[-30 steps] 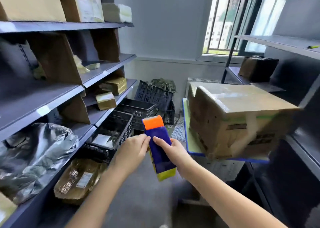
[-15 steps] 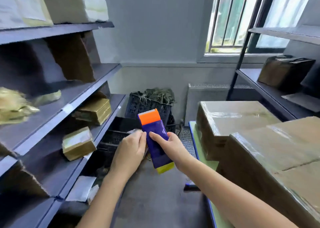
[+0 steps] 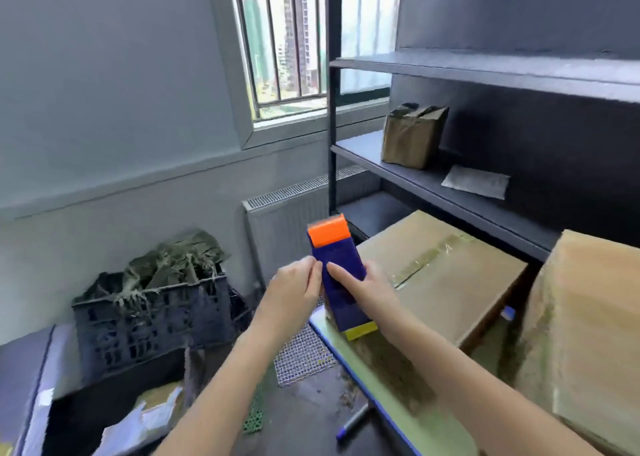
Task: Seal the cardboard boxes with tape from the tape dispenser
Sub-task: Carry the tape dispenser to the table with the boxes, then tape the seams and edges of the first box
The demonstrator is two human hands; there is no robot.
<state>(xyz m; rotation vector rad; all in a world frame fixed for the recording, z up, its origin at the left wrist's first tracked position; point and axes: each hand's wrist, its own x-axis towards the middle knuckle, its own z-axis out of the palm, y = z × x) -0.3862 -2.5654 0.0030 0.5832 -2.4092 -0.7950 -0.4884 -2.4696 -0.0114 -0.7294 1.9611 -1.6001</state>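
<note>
Right now the tape dispenser (image 3: pixel 341 275) is up in the air in front of the person, orange end up and yellow end down, just short of the nearer cardboard box (image 3: pixel 450 299). The right hand (image 3: pixel 367 292) wraps it from behind, with one finger laid straight along the blue face, most likely to steady it. The left hand (image 3: pixel 294 292) has its fingertips bunched and pinching at the dispenser's left edge, which looks like a search for the loose tape end, though no tape shows there. The nearer box sits on the green-topped bench (image 3: pixel 388 372) and already has a strip along its top seam. A second box (image 3: pixel 595 334) stands beside it to the right, and blur hides whether its seam is taped. Room is tight on the right, since the dark shelf (image 3: pixel 450 192) overhangs the back of both boxes, so I judge a pull toward the person to be easier. On the left, a black crate (image 3: pixel 156 320) stands well apart from the hands.
</note>
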